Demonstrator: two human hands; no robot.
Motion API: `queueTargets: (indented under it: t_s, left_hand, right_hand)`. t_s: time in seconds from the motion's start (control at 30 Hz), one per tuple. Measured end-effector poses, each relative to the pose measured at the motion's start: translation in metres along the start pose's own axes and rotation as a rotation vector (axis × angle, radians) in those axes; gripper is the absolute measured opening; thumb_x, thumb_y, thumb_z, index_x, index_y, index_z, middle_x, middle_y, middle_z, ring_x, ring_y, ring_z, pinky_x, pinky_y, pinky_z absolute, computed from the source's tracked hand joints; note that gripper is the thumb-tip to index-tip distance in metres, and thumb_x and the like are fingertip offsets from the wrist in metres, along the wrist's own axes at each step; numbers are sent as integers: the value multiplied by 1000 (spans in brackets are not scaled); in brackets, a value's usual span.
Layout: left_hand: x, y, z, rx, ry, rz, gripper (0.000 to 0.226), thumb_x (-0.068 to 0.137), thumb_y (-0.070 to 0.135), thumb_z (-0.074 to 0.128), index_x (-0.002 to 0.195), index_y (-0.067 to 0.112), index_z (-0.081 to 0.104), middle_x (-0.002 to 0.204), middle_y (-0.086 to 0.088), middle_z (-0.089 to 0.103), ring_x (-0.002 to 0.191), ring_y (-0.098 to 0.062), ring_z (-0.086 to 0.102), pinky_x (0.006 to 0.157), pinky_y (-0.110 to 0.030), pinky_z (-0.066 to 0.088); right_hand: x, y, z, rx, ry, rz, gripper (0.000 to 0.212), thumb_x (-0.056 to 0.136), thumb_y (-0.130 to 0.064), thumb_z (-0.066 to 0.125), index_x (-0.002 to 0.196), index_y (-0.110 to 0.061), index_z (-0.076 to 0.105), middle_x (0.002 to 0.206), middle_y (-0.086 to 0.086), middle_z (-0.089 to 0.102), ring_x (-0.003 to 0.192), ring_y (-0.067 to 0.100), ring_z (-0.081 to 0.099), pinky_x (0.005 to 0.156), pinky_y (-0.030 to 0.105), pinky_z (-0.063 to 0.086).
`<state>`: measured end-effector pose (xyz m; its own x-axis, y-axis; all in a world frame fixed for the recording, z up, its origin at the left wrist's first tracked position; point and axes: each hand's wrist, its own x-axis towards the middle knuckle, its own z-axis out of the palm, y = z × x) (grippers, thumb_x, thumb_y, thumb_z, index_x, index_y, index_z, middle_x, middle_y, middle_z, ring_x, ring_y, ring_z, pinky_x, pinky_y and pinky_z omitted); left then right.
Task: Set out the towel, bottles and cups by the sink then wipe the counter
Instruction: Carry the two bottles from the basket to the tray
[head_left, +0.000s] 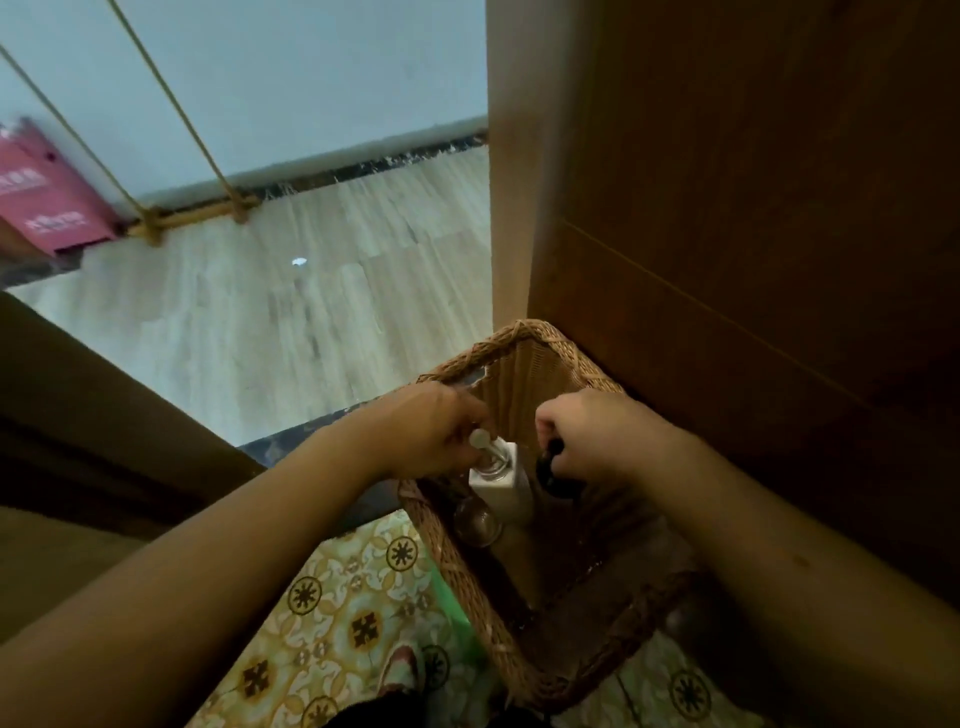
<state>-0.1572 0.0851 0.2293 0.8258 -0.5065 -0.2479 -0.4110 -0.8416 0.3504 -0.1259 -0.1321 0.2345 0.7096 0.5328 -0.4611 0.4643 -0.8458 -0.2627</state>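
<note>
A woven wicker basket (452, 566) stands on the floor below me, against a wooden cabinet. My left hand (431, 431) reaches into it and grips the pump top of a white square bottle (506, 493). To the right, my right hand (592, 436) is closed on the top of a black bottle (550, 475), most of which is hidden in the basket's shadow. A clear glass cup (477, 521) lies in the basket just in front of the white bottle. I see no towel, sink or counter.
A dark wooden cabinet side (753, 208) rises right behind the basket. Patterned yellow tiles (337, 623) cover the floor by my feet, light wood flooring (311, 291) lies beyond. A red box (47, 192) leans at the far left wall, beside a rope-hung wooden bar (192, 218).
</note>
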Motion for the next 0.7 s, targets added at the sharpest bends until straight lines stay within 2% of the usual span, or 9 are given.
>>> queueTargets:
  t_s: [0.1, 0.2, 0.33, 0.43, 0.6, 0.7]
  left_hand:
    - [-37, -1, -25, 20, 117, -99, 25, 90, 42, 65, 110, 28, 67, 94, 10, 67, 80, -4, 63, 76, -30, 57]
    - [-83, -5, -48, 45, 222, -183, 29, 91, 46, 62, 112, 27, 67, 97, 11, 69, 81, -2, 63, 77, -25, 56]
    - [-158, -18, -69, 51, 367, -326, 29, 93, 46, 60, 114, 27, 66, 100, 11, 67, 82, -1, 59, 75, -15, 49]
    - [-224, -30, -78, 76, 472, -453, 29, 93, 46, 60, 115, 28, 65, 102, 12, 66, 83, -2, 60, 71, -11, 44]
    - [-357, -49, -78, 132, 608, -650, 26, 90, 50, 61, 107, 31, 62, 93, 13, 62, 78, -1, 57, 65, -18, 45]
    - [-443, -62, -70, 105, 657, -778, 17, 89, 50, 62, 96, 33, 61, 87, 13, 61, 75, -2, 57, 63, -25, 49]
  right_hand:
    - [-5, -28, -32, -90, 109, -77, 14, 85, -27, 68, 94, -32, 59, 91, -10, 57, 80, 11, 53, 55, 26, 39]
    - [-8, -66, -53, -165, 213, -170, 14, 85, -34, 67, 95, -34, 58, 88, -9, 58, 78, 12, 55, 58, 28, 46]
    - [-5, -134, -71, -238, 301, -298, 15, 87, -37, 67, 101, -33, 61, 85, -9, 57, 73, 9, 53, 53, 24, 37]
    - [-6, -199, -75, -289, 332, -388, 20, 88, -38, 67, 106, -31, 62, 91, -5, 62, 78, 13, 58, 63, 26, 48]
    - [-5, -319, -58, -308, 398, -567, 22, 89, -39, 68, 109, -30, 63, 92, -5, 60, 78, 11, 56, 67, 24, 40]
    - [-2, -398, -36, -307, 387, -667, 18, 90, -38, 68, 103, -29, 63, 88, -6, 59, 77, 11, 57, 71, 24, 42]
